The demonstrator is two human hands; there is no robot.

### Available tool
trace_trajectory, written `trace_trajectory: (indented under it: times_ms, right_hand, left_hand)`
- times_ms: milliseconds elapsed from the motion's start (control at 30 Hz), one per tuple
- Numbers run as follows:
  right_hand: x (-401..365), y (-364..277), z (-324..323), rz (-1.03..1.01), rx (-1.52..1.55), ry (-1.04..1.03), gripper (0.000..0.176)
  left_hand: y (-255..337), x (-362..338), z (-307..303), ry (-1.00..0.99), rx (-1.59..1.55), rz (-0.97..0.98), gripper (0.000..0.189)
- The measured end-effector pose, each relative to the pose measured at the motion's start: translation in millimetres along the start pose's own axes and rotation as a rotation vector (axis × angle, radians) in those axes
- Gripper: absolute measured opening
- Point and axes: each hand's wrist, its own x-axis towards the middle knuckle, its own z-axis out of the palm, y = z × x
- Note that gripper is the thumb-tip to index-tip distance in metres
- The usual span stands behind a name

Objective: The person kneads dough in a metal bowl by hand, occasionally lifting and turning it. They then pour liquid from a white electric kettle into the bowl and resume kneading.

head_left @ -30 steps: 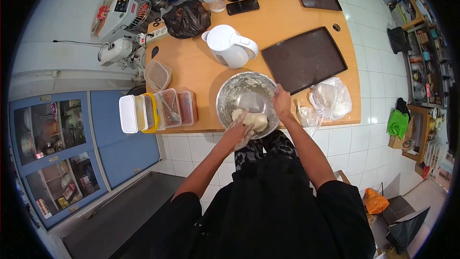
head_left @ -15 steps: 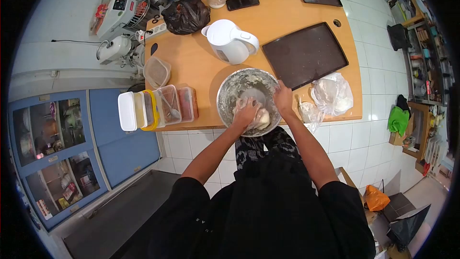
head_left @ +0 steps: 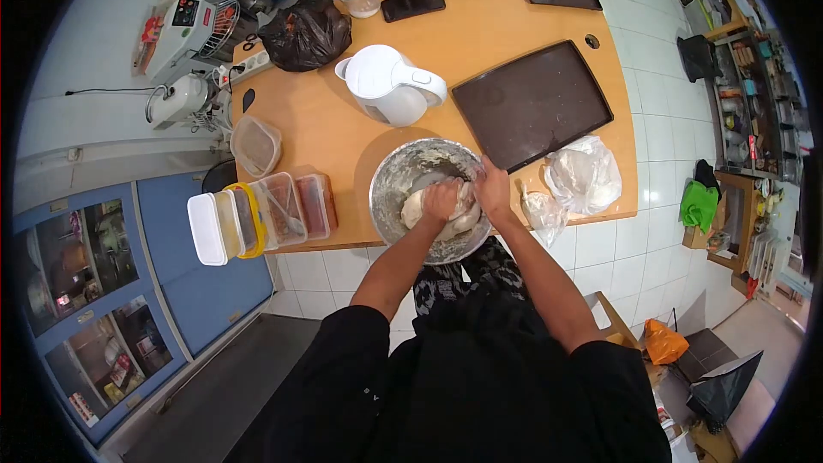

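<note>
A round metal mixing bowl point(head_left: 386, 176), its inner wall smeared with flour and dough, sits at the table's front edge. Inside lies a pale lump of dough point(head_left: 464, 221). My left hand point(head_left: 441, 198) is down in the bowl with curled fingers pressed into the dough; the fingertips are hidden. At the bowl's right rim, my right hand point(head_left: 491, 189) is closed around the edge, thumb side up.
Behind the bowl stands a white electric kettle point(head_left: 386, 86). A dark baking tray point(head_left: 536, 103) and flour-dusted plastic bags point(head_left: 585, 176) are to the right. Plastic containers point(head_left: 283, 210) line the left edge, with a black bag point(head_left: 306, 33) and phone point(head_left: 413, 5) farther back.
My left hand has gone from spread fingers on the dough to a curled fist pushed into it. The dough has shifted and stretched. My right hand stays on the rim; the camera view has shifted.
</note>
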Motion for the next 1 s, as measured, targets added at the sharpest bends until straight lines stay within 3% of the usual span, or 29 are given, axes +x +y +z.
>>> trace_trajectory:
  times_ms: [133, 233, 333, 400, 433, 500, 567, 667, 733, 833, 933, 1000]
  right_hand:
    - [1.9, 1.5, -2.1, -0.031, 0.000, -0.036, 0.012]
    - [2.8, 1.3, -2.7, -0.101, 0.015, -0.022, 0.013]
    - [2.3, 1.1, 0.6, -0.083, -0.038, 0.015, 0.013]
    - [-0.8, -4.2, -1.2, -0.035, -0.037, -0.006, 0.014]
    - [-1.9, -5.7, -2.6, -0.010, -0.037, -0.015, 0.014]
    - [-1.3, -4.1, 0.2, -0.044, -0.031, -0.001, 0.014]
    - [-2.0, -4.0, 3.5, -0.048, -0.025, 0.003, 0.014]
    - [-1.8, -3.6, 2.3, -0.015, -0.040, -0.006, 0.015]
    - [-3.2, -4.3, 2.8, 0.016, -0.063, -0.014, 0.016]
    - [-2.8, -4.6, 3.4, 0.028, -0.087, -0.008, 0.018]
    - [-3.1, -6.1, 0.8, 0.011, -0.104, -0.017, 0.019]
    - [-2.3, -7.2, -0.4, 0.021, -0.107, -0.024, 0.019]
  left_hand:
    - [-18.0, 16.8, 45.2, 0.197, 0.055, -0.260, 0.025]
    - [-14.0, 34.1, 27.9, 0.249, -0.281, -0.643, 0.026]
    - [-44.0, 42.1, 27.5, 0.246, -0.859, -0.674, 0.032]
    - [-74.2, 20.4, 33.1, 0.138, -1.138, -0.251, 0.038]
    - [-69.7, 16.2, -0.1, 0.037, -0.939, -0.095, 0.039]
    - [-35.4, 23.1, -80.2, -0.416, -0.585, -0.006, 0.040]
    - [-21.8, 19.0, -118.8, -0.445, -0.104, 0.084, 0.040]
    - [-25.5, -2.9, -135.7, -0.199, -0.011, 0.235, 0.039]
    - [-19.6, -21.0, -154.1, -0.280, -0.313, 0.213, 0.040]
    - [-57.4, -61.9, -95.3, -0.215, -0.320, 0.332, 0.040]
    - [-30.6, -71.4, -125.0, -0.361, -0.038, 0.218, 0.041]
    - [-30.3, -71.4, -96.0, -0.261, -0.046, -0.022, 0.043]
